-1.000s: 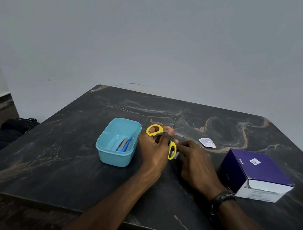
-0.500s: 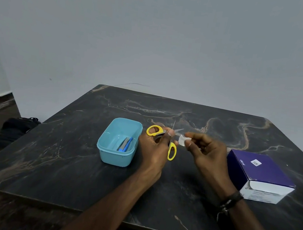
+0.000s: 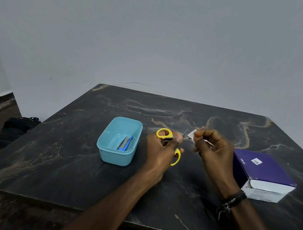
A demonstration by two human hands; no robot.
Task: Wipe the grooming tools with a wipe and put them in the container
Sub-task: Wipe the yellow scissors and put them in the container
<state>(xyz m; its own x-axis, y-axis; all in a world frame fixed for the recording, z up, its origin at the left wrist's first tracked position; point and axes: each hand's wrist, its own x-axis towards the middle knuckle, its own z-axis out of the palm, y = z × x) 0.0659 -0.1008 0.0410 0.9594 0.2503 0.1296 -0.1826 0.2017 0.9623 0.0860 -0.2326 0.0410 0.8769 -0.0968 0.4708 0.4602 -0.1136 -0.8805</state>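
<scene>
My left hand (image 3: 162,149) grips a pair of yellow-handled scissors (image 3: 164,133) above the middle of the dark marble table (image 3: 67,162), the thin blades pointing up and away. Just to the right, my right hand (image 3: 212,151) pinches a small white wipe (image 3: 191,133) close to the blade tips. Whether the wipe touches the blades I cannot tell. A light blue container (image 3: 119,141) stands left of my left hand, holding a grey and blue tool (image 3: 125,143).
A purple and white box (image 3: 264,175) lies at the right side of the table. A black bag (image 3: 14,128) sits on the floor beyond the table's left edge. A grey wall rises behind the table.
My right hand rose from the table with the white wipe and carried it up to the scissor blades. My left hand kept the scissors in nearly the same place.
</scene>
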